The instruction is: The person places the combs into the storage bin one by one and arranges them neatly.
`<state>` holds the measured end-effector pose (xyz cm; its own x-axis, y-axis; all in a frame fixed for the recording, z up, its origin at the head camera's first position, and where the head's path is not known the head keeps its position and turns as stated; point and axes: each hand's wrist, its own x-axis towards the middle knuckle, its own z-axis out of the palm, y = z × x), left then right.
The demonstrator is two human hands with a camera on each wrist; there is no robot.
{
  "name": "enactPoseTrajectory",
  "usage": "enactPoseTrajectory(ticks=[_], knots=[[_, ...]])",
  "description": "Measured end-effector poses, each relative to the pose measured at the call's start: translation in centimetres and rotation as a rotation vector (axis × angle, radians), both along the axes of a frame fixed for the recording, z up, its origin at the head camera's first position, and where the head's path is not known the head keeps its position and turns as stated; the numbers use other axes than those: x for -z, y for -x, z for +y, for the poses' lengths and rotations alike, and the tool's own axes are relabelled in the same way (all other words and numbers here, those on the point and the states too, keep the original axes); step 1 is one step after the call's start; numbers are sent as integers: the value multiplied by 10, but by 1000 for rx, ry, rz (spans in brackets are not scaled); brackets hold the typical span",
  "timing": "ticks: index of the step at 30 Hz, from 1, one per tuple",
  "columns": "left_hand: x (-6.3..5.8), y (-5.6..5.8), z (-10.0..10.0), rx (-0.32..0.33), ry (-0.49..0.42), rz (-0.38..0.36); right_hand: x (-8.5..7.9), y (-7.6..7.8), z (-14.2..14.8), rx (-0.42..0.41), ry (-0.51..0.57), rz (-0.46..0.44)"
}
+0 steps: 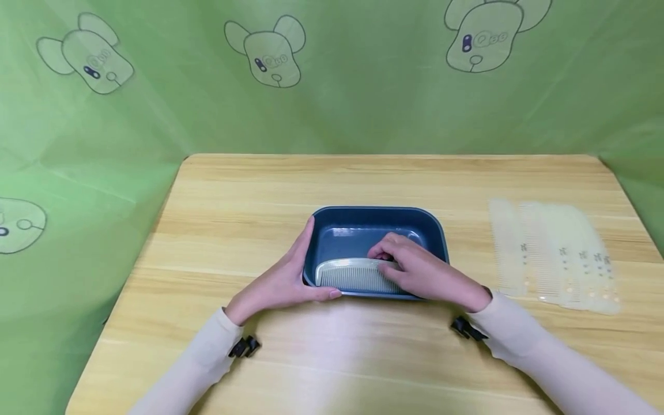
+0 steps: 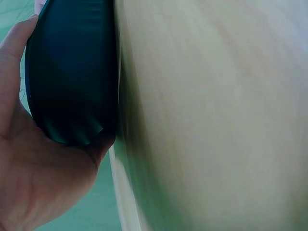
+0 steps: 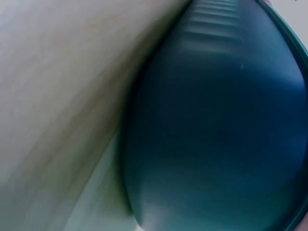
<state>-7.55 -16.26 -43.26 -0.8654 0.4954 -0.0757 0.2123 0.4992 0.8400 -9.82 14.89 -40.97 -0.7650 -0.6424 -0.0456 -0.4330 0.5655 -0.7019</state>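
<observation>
A dark blue plastic basin (image 1: 373, 214) with rounded corners stands on the table in the head view. My left hand (image 1: 282, 282) grips its left end, thumb along the front rim and fingers up the left side. The left wrist view shows this hand (image 2: 45, 168) wrapped round the basin's end (image 2: 72, 77). Inside the basin, a pale translucent comb (image 1: 347, 275) leans along the front wall, teeth downward. My right hand (image 1: 422, 268) reaches over the right rim and pinches the comb's right part, hiding that end. The basin's outer wall (image 3: 216, 134) fills most of the right wrist view.
Several pale translucent combs (image 1: 560, 253) with small dark print lie overlapping at the right of the wooden table (image 1: 249, 190). A green sheet (image 1: 363, 104) with mouse-head drawings hangs behind it. Small black wrist devices (image 1: 244, 346) sit at both cuffs.
</observation>
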Motion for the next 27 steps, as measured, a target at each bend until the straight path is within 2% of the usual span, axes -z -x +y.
enactPoseTrajectory(ticks=[4, 8, 12, 19, 27], knots=[[0, 1, -1, 5, -7, 9, 0, 0, -2, 0, -23, -26], [0, 3, 1, 18, -16, 17, -1, 2, -1, 32, -6, -12], [-1, 5, 3, 20, -18, 15, -1, 2, 2, 64, 50, 11], [1, 2, 0, 15, -8, 5, 3, 2, 0, 84, 147, -1], [1, 1, -2, 16, -8, -11, 3, -1, 1, 86, 263, 57]])
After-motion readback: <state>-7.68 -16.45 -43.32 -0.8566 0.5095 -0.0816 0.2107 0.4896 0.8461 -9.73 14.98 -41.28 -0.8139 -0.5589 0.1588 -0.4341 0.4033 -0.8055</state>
